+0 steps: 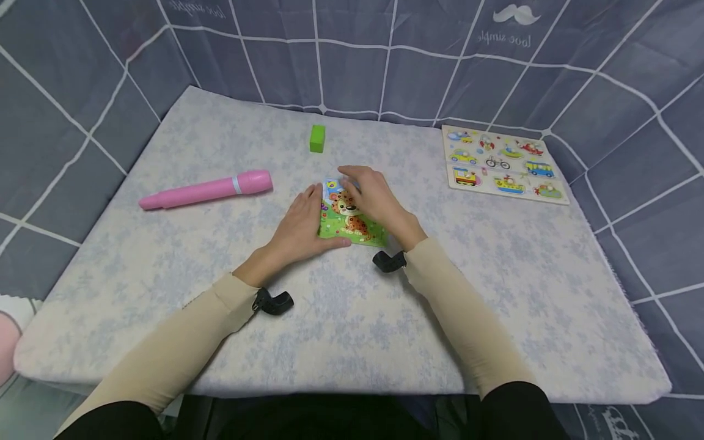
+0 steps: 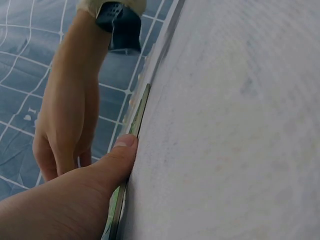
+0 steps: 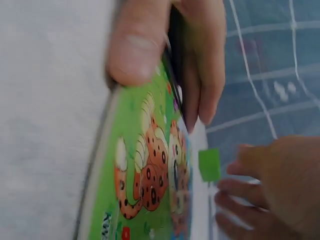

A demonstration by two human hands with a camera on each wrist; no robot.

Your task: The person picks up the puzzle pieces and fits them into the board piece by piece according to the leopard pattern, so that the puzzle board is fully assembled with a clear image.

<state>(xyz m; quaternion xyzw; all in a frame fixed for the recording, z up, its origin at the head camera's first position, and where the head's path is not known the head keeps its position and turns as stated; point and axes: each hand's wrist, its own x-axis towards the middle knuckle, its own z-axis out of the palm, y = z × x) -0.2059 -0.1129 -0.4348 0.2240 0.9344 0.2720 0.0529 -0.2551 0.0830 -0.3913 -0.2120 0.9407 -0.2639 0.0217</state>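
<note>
A flat picture puzzle (image 1: 360,231) with a spotted cartoon leopard on green grass lies at the middle of the table. My left hand (image 1: 297,227) rests along its left edge, fingers straight and the thumb spread along the near edge. In the left wrist view the thumb (image 2: 126,141) presses against the puzzle's thin side. My right hand (image 1: 378,198) is above the puzzle's right part and covers some of the picture, its fingers loosely bent. Seen from the right wrist, those fingers (image 3: 245,192) stand apart from the leopard picture (image 3: 150,170) with nothing between them.
A green block (image 1: 317,139) stands beyond the puzzle. To the left lies a thick pink pen-shaped stick (image 1: 206,190). A wooden board with vehicle pictures (image 1: 503,164) is at the back right. A grey checked curtain (image 1: 352,73) borders the pale patterned tablecloth (image 1: 352,342).
</note>
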